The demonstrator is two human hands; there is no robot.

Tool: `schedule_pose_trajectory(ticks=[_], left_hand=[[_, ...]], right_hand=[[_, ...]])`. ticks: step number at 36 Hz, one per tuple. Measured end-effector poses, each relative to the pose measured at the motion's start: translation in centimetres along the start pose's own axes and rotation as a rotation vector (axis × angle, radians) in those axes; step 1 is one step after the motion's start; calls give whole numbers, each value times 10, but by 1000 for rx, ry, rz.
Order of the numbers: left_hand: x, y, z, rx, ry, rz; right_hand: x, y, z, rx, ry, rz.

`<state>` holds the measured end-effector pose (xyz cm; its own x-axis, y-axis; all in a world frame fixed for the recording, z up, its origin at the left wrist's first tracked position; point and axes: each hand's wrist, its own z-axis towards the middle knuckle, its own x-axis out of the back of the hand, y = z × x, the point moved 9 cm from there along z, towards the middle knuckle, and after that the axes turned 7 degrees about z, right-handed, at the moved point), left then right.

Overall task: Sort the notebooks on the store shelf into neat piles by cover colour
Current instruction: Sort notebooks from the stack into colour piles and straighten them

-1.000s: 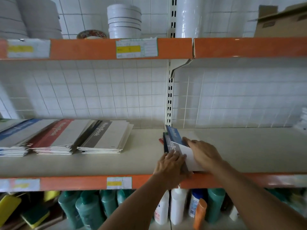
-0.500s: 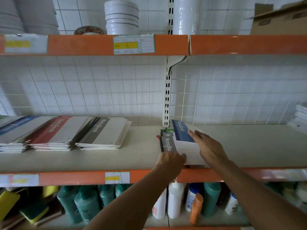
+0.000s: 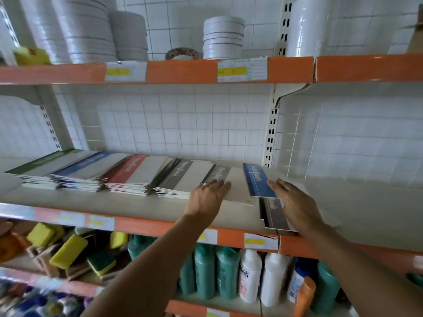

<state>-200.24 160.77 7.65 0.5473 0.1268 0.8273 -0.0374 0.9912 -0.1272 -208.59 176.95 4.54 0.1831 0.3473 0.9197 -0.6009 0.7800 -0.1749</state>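
Along the middle shelf [image 3: 128,205] lie sorted notebook piles: green [image 3: 43,163], blue [image 3: 89,165], red [image 3: 135,168] and grey [image 3: 183,175]. My left hand [image 3: 208,196] lies flat with straight fingers on a single grey notebook [image 3: 238,187], which overlaps the grey pile's right edge. My right hand [image 3: 291,201] rests with straight fingers on a small mixed pile near the shelf's front edge. A blue notebook [image 3: 258,179] tops that pile, with a dark grey notebook [image 3: 274,215] under it. My right hand hides most of the mixed pile.
A perforated upright post [image 3: 272,133] stands behind the mixed pile. The upper shelf [image 3: 183,70] carries stacked white plates [image 3: 223,37]. Below, bottles [image 3: 227,273] and yellow sponges [image 3: 68,250] fill the lower shelf. The shelf runs on to the right of my right hand.
My left hand has carried a grey notebook leftwards from the mixed pile to the grey pile's edge. My right hand stays on the blue notebook. The view has swung left.
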Motion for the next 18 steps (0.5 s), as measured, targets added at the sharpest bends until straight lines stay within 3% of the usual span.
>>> schedule_pose_trajectory(ticks=[3, 9, 18], left_hand=[[-19, -45, -9, 92, -176, 72], [-33, -107, -16, 168, -185, 55], [-88, -149, -17, 23, -438, 34]], right_hand=[[-3, -18, 10, 8, -5, -19], [-5, -45, 26, -33, 11, 7], [-33, -69, 44, -154, 25, -8]])
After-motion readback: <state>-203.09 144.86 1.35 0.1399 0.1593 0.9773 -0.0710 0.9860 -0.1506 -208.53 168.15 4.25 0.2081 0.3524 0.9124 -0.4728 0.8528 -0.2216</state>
